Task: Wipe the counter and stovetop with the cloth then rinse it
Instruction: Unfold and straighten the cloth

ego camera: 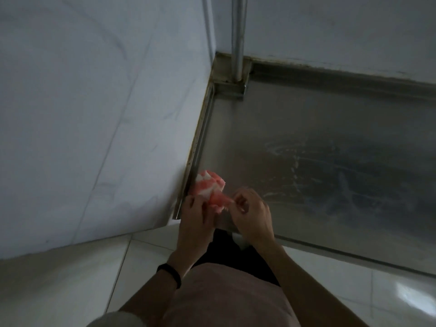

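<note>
Likely bunched the cloth (210,188) over the counter (306,138) for a firmer wiping pad. Gripped with left hand (194,220), pinched at one corner by right hand (252,212).

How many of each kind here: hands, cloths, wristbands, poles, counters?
Hands: 2, left hand and right hand, both gripping the cloth
Cloths: 1
Wristbands: 1, black wristband
Poles: 1, metal pole
Counters: 1, steel counter
Total: 6

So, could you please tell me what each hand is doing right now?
Left hand: grips the cloth.
Right hand: pinches the cloth's other end.
</note>
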### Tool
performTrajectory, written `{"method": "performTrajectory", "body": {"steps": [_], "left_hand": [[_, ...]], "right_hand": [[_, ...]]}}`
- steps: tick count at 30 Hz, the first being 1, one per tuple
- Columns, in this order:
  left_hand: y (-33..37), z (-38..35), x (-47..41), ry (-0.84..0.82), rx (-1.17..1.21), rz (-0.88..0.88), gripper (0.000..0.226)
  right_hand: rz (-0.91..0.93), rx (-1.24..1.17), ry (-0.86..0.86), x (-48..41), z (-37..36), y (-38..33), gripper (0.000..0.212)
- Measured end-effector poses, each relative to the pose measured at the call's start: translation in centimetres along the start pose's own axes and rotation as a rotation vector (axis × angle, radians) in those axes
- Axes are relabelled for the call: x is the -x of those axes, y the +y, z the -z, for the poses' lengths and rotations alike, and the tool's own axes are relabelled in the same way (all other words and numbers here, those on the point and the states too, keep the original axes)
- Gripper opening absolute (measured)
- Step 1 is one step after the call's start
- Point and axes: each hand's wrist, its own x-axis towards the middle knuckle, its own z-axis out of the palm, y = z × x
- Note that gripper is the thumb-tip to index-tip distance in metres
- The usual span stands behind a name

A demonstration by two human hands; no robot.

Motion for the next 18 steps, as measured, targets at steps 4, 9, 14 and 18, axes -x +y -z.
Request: {"method": "performTrajectory", "body": {"steps": [4,9,14,18], "left_hand": [[5.3,3.5,0.3,0.208,0.229,-0.049,0.023],[13.2,7.0,-0.3,0.357,0.360,-0.181,0.012],[20.5,8.5,-0.3,0.273,0.382,-0.417,0.018],[23.9,8.7,-0.6,0.184,0.295,-0.463,0.013]], "right_hand": [[0.109,-0.193,0.024,1.3,5.1,-2.9,0.017],[0.308,-0.388,0.104,1.9,11.6,-6.8,0.017],[0.270,-0.417,-0.133,2.3,15.8,-8.9,0.026],[0.297,-0.372,-0.194,3.1,16.0,-9.5,0.015]]}}
